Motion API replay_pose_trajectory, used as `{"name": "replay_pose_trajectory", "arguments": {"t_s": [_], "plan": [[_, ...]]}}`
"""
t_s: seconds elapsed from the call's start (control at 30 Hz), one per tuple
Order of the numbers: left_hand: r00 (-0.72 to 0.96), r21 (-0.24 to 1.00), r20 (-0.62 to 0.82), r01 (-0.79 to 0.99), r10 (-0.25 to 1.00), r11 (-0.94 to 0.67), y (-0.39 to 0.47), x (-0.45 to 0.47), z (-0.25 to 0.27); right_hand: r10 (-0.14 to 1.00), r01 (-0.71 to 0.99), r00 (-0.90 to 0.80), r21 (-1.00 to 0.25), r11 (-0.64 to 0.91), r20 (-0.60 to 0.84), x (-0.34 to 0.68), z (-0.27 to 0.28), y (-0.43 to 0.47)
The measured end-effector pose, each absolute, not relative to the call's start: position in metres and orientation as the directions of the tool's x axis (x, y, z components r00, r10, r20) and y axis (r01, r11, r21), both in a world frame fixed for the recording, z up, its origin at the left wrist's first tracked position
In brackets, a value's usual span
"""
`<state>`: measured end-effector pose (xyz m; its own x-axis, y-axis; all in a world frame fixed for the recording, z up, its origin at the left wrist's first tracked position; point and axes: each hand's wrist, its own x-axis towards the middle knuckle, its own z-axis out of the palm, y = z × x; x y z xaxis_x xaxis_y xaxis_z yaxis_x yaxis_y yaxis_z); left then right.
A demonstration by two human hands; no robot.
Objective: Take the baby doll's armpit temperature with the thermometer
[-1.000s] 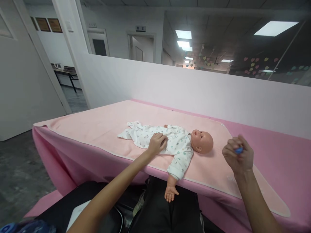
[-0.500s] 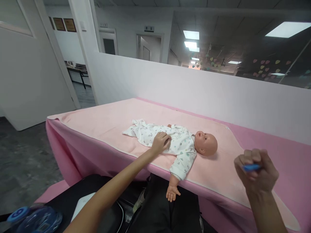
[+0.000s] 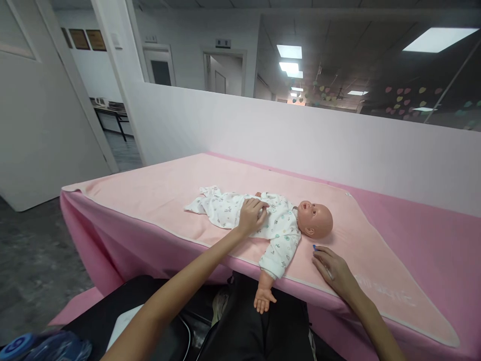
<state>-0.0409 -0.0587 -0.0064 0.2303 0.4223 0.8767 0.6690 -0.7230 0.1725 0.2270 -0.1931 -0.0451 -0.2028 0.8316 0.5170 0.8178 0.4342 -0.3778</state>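
A baby doll (image 3: 314, 220) lies on its back, its head to the right, wearing a white patterned bodysuit (image 3: 280, 245). One doll arm (image 3: 264, 293) hangs past the table's front edge. My left hand (image 3: 252, 216) rests on the doll's belly, fingers partly bent and the thumb apart from them. Beside the doll's head, low over the pink cloth, my right hand (image 3: 335, 271) is closed around a slim white stick with a blue tip (image 3: 314, 247). The blue tip sticks out past my fingertips, and most of the stick is hidden by them.
A light pink cloth (image 3: 150, 195) covers the table over a darker pink one (image 3: 432, 215). A low white wall (image 3: 300, 140) with glass above stands behind. At lower left a black chair (image 3: 86, 306) carries a white object (image 3: 122, 323) and a blue-capped bottle (image 3: 56, 346).
My right hand has come down and left from its raised spot at the right to beside the doll's head, still holding the stick. My left hand has shifted slightly on the belly.
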Motion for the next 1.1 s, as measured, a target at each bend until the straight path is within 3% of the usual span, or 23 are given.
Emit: {"name": "replay_pose_trajectory", "arguments": {"t_s": [0.23, 0.5, 0.63, 0.73, 0.9, 1.1], "plan": [[0.468, 0.039, 0.784, 0.619, 0.408, -0.785, -0.06, 0.022, 0.0, 0.906, 0.881, -0.196, -0.338, 0.331, 0.376, 0.234, -0.06, -0.196], [0.466, 0.041, 0.759, 0.663, 0.454, -0.748, -0.056, 0.028, -0.014, 0.943, 0.919, -0.209, -0.277, 0.279, 0.258, 0.241, -0.052, -0.199], [0.414, 0.081, 0.794, 0.655, 0.446, -0.751, -0.058, 0.027, -0.016, 0.897, 0.912, -0.182, -0.272, 0.307, 0.403, 0.233, -0.05, -0.2], [0.389, 0.099, 0.822, 0.621, 0.416, -0.777, -0.058, 0.026, -0.019, 0.789, 0.867, -0.176, -0.286, 0.407, 0.589, 0.21, -0.04, -0.191], [0.372, 0.108, 0.843, 0.593, 0.39, -0.798, -0.057, 0.025, -0.023, 0.627, 0.758, -0.094, -0.353, 0.549, 0.773, 0.152, -0.011, -0.138], [0.288, 0.149, 0.845, 0.682, 0.45, -0.716, -0.056, 0.022, -0.025, 0.626, 0.687, 0.091, -0.504, 0.523, 0.774, 0.112, -0.011, -0.072]]}}
